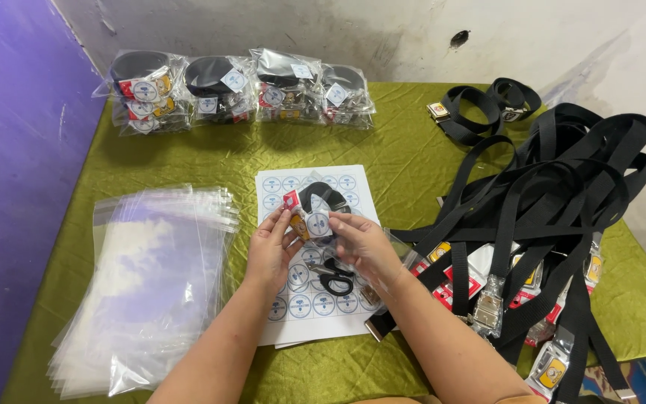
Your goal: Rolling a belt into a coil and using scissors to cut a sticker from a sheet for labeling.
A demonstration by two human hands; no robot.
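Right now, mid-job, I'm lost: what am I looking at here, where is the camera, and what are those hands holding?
This is one view from a camera worn on a person's head, looking down at their own two bare hands over a table with a green cloth. The left hand and right hand together hold a clear plastic bag with a coiled black belt inside, with a round label on it. Under the hands lies a white sheet of round stickers with black-handled scissors on it. To the left is a stack of empty clear plastic bags. To the right is a heap of loose black webbing belts with metal buckles. At the far edge stand finished bagged belts in a row.
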